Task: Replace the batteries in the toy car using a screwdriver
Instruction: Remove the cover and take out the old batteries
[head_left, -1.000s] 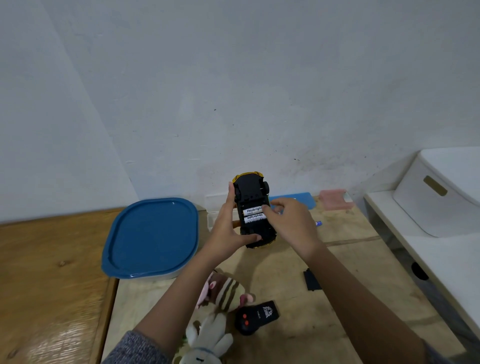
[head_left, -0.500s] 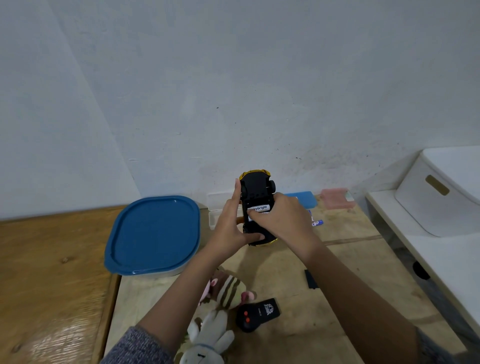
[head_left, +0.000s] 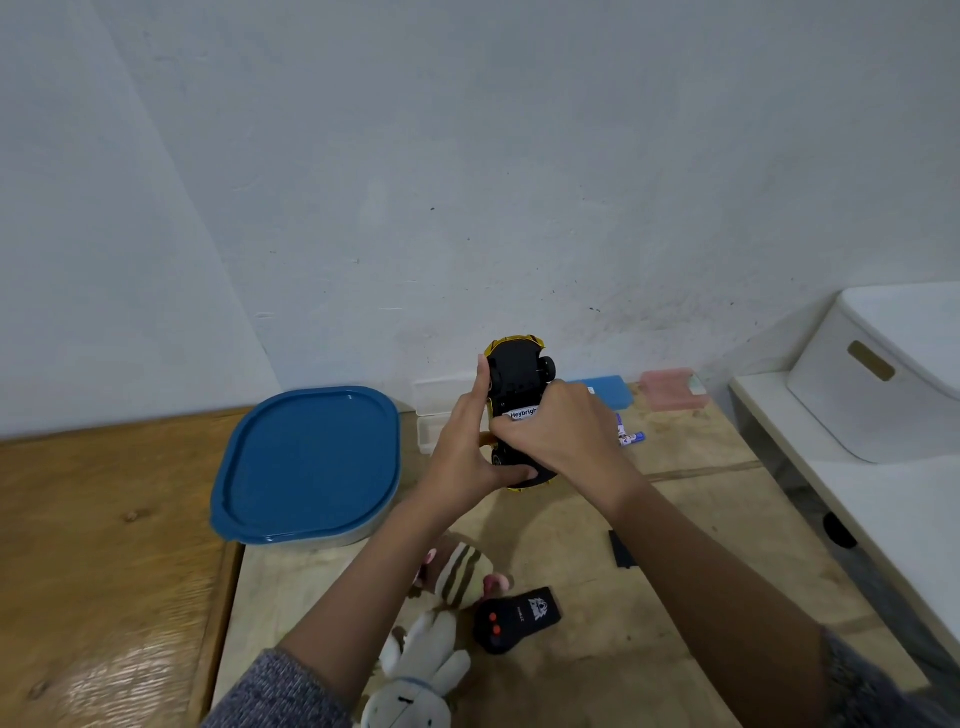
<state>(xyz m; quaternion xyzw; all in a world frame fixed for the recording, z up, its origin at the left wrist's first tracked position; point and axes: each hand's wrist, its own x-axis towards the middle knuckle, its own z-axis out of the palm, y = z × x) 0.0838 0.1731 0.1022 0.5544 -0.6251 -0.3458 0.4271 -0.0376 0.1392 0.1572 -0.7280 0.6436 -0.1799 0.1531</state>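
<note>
Plushies (head_left: 415, 686) sit nearest us on the table (head_left: 571, 691), black remote (head_left: 517, 618) just beside; flat black cover (head_left: 622, 552) further right; next, our left hand (head_left: 462, 462) grips the toy car (head_left: 519, 374) belly-up off the table, thumb under its near end; right hand (head_left: 561, 436) curls over the battery bay, thumb at the white-labelled battery (head_left: 522, 414), pinching or pressing we cannot tell; loose battery (head_left: 631, 438) lies beyond.

toy car (head_left: 519, 379): yellow body, black bottom, black wheels
car pose: upside down, bottom showing, one end tipped up toward the wall, lifted off the table (head_left: 691, 525)
battery in car (head_left: 522, 414): white label that says "Heybright", lying across the car's bottom, partly hidden
loose battery (head_left: 631, 439): purple and white, lying flat on the table, near the car's right side
</note>
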